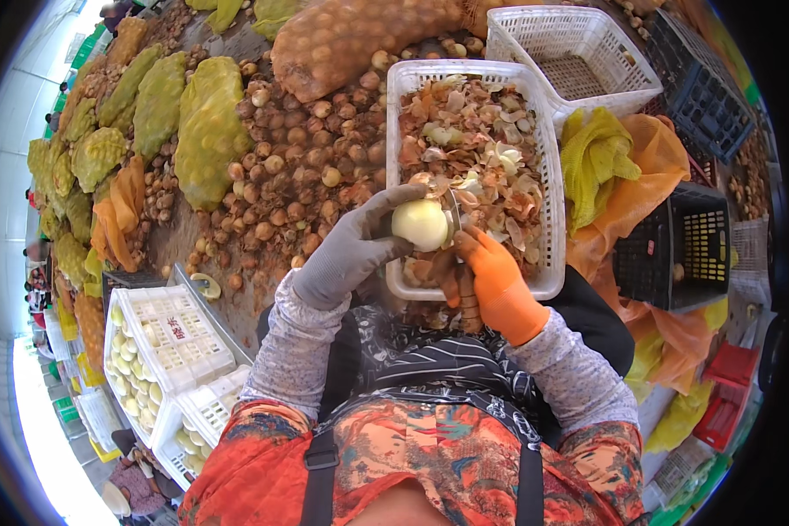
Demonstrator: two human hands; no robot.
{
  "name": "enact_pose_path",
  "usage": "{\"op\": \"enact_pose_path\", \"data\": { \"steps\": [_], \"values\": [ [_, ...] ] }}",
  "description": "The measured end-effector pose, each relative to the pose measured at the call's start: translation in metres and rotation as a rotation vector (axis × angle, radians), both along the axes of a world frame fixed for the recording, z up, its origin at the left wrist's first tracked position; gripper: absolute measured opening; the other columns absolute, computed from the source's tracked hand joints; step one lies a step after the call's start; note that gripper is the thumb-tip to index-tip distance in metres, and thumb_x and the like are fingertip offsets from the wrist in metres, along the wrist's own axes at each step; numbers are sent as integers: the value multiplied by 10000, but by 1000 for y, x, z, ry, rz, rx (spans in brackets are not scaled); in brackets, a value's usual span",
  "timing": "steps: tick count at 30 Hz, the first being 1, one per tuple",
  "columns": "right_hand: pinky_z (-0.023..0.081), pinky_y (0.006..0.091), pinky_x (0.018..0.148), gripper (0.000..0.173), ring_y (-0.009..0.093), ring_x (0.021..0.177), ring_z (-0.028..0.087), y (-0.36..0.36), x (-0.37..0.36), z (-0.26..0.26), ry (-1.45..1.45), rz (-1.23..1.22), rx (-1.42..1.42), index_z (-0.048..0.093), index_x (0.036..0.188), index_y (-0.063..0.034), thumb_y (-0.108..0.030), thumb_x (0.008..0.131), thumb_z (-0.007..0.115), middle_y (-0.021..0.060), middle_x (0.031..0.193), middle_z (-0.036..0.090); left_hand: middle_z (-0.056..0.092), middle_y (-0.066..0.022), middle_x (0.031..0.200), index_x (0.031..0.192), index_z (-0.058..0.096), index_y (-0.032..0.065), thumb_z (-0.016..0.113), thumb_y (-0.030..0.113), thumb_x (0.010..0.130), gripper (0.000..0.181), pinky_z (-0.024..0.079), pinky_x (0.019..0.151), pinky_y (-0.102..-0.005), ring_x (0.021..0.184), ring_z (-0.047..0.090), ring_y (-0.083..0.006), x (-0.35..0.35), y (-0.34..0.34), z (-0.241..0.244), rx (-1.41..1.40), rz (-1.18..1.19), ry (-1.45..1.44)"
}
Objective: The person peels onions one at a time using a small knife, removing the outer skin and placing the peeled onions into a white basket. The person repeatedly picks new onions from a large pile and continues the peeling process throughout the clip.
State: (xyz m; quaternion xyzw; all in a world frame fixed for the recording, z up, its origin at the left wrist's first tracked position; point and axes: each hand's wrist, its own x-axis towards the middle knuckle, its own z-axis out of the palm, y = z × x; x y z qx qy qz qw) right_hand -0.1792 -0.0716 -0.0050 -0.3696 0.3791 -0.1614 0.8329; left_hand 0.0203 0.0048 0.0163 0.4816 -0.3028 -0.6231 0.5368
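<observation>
My left hand (358, 246), in a grey glove, holds a mostly peeled pale onion (420, 225) between thumb and fingers. Around the wooden handle of a knife (455, 209) closes my right hand (493, 279), in an orange glove with dark, soiled fingers. The knife's blade stands at the onion's right side; whether it touches cannot be told. Both hands are over the near part of a white plastic crate (552, 230) holding onion skins (516, 191) and a few pale onion pieces. The crate sits before my lap.
Unpeeled onions (289, 158) lie heaped to the left, beside full yellow-green mesh sacks (210, 131) and an orange mesh sack (368, 39). White crates (191, 329) of peeled onions stand lower left. A white crate (585, 98), black crates (644, 250) and loose netting (664, 154) are right. Another person (138, 483) sits lower left.
</observation>
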Motion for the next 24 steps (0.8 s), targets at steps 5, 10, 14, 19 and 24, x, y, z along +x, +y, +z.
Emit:
{"op": "enact_pose_path", "data": {
  "steps": [5,10,14,19,24],
  "values": [
    [482,277,794,413,153,909,599,17,12,-5,-116,-213,-60,449,1358,33,-215,1033,509,105,1066,635,545,-95,1327,1476,358,56,723,10,872,707,476,1021,-300,1188,573,-185,-23,-10,-5,-142,84,152],
    [499,284,899,579,138,1012,605,21,10,-21,-96,-251,-112,320,1490,66,-192,1021,542,83,1118,629,577,-76,1253,1432,369,34,759,61,874,682,506,970,-284,1132,591,-157,-29,-11,-24,-14,155,94],
    [451,246,602,522,107,673,527,7,-7,-37,-63,-216,-273,321,1479,32,-171,1032,496,54,870,594,599,-79,1218,1391,396,16,797,38,829,690,534,929,-276,1077,614,-143,-24,-13,-16,-8,161,28],
    [508,339,609,317,206,649,623,2,-19,-8,122,82,-1025,552,1253,19,-74,950,572,123,799,632,594,-99,1233,1393,403,23,786,1,808,700,546,935,-297,1084,621,-154,-17,-10,-11,52,135,-205],
    [512,448,645,155,390,777,644,1,-16,-12,243,185,-1361,610,997,-79,-165,887,679,155,818,641,594,-75,1201,1377,435,43,802,2,761,718,530,917,-267,1063,609,-135,-13,-10,-6,61,59,-281]
  ]
}}
